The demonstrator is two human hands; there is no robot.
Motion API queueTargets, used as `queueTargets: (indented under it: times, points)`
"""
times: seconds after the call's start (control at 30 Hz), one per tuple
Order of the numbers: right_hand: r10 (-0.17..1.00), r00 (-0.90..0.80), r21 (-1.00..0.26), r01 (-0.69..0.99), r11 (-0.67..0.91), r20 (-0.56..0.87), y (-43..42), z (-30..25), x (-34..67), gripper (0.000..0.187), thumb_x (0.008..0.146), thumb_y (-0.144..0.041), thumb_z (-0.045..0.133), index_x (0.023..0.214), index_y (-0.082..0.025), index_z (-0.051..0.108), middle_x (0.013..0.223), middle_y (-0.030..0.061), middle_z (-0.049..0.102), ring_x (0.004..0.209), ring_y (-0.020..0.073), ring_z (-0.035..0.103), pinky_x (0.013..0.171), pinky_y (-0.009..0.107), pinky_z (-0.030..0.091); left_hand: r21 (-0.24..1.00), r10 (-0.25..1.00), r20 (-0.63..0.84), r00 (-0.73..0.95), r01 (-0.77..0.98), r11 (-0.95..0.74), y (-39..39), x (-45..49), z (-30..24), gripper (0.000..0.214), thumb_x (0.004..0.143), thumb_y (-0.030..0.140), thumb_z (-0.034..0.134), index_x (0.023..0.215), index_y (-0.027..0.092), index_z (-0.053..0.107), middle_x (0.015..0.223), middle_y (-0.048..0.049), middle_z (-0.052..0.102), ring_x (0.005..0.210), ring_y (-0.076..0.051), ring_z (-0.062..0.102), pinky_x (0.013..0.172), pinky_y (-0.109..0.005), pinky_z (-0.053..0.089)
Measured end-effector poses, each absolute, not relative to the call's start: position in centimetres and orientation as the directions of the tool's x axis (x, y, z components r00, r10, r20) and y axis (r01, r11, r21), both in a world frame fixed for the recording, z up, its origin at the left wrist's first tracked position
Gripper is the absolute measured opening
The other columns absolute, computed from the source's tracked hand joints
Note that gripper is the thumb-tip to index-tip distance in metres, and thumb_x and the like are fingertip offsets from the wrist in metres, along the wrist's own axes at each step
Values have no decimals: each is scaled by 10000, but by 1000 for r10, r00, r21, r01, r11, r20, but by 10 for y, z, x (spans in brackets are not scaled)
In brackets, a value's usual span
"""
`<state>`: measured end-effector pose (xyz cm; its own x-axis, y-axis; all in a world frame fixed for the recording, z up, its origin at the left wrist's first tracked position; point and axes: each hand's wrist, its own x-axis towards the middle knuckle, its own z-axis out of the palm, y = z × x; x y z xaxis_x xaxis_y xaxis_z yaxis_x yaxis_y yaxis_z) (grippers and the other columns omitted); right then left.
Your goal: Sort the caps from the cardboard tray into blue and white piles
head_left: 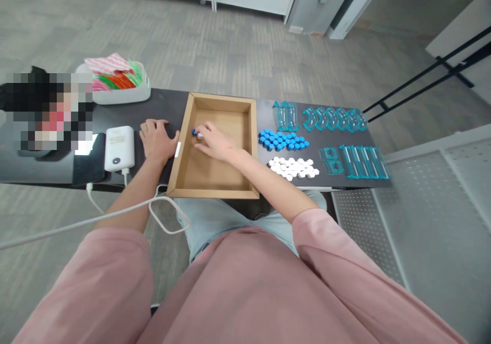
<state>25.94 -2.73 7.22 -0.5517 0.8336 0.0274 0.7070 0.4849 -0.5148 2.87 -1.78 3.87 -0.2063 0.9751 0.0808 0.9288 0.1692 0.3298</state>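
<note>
My right hand reaches into a shallow brown cardboard box. Its fingertips are on a small white hexagonal piece near the box's left wall. A small blue piece sits right beside the white one, against that wall. My left hand rests on the dark table just left of the box, fingers spread and holding nothing. Its thumb comes close to the box's left rim. To the right of the box lie a group of blue hexagonal pieces and a group of white hexagonal pieces.
Clear teal plastic parts lie in rows at the right, with more tubes nearer me. A white power bank with a cable is at the left. Behind it stands a white basket of colourful packets.
</note>
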Motion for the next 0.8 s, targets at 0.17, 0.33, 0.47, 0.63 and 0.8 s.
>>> queueTargets:
  times: [0.17,0.33,0.47,0.63,0.8]
  points:
    - [854,-511,-394,808,439,-97,-11,65,241,218,1175,-170,526,1356,-190,644,1432,190,743,1262,341,735,1126,492,597,337,979,53,-199,926,170,-18,31,41,651,1073,420,677,1589,24,650,1625,-312,516,1551,-468,430,1317,-614,341]
    - [848,-519,-438,790,429,-105,-11,60,240,160,1188,-306,586,1300,-198,624,1450,200,759,1301,359,745,1134,504,625,319,978,62,-200,932,170,-18,32,42,680,1060,413,684,1612,18,647,1659,-330,493,1584,-511,407,1335,-654,328]
    - [901,-423,-474,816,332,-97,-4,53,232,252,1200,-384,587,1356,-188,564,1476,223,758,1285,375,757,1106,534,651,320,978,61,-201,932,171,-17,31,39,701,1041,412,684,1622,22,650,1676,-332,479,1616,-520,392,1368,-647,300]
    - [888,-447,-489,801,345,-107,-2,53,228,174,1164,-222,560,1338,-204,555,1476,194,766,1280,353,767,1117,524,651,318,978,57,-201,932,173,-17,30,40,702,1051,412,688,1632,22,646,1678,-338,479,1629,-530,392,1376,-658,296]
    - [846,-530,-462,764,450,-54,-3,54,223,157,1141,-147,576,1291,-191,588,1503,186,735,1325,325,750,1133,448,619,312,977,55,-205,933,178,-17,30,42,690,1054,389,703,1630,14,642,1685,-347,468,1621,-525,395,1373,-654,304]
